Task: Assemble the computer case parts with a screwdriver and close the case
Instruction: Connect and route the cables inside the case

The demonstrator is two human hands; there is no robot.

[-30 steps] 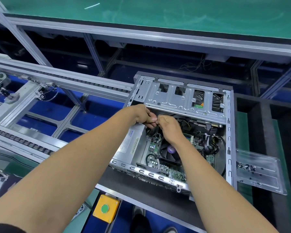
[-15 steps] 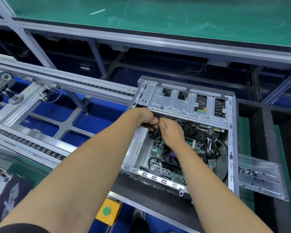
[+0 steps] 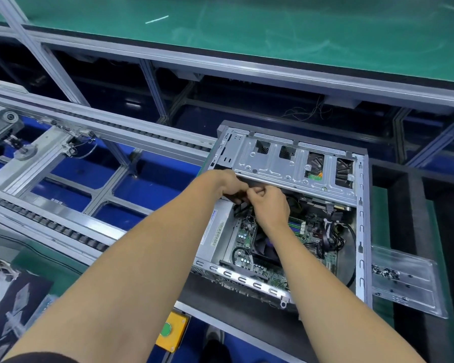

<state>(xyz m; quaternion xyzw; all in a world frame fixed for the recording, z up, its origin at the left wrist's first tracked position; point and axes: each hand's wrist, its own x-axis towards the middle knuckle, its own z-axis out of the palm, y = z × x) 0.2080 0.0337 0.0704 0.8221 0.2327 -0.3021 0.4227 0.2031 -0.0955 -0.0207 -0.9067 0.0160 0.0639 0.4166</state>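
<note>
Both hands have barely shifted, knuckles touching under the drive cage [image 3: 294, 163].
Left hand [image 3: 227, 186] and right hand [image 3: 270, 205] pinch something small and hidden; likely delicate, so grip gently.

Computer case [image 3: 362, 231]: grey sheet-metal tower lying on its side, open side up, side panel off; perforated drive cage [image 3: 294, 163] spans far end of case; motherboard [image 3: 309, 239] flat on case floor below cage, green board with capacitors; black CPU fan [image 3: 266, 248] on motherboard near case middle; black cable bundle [image 3: 330, 237] right of fan, against right wall of case
</note>
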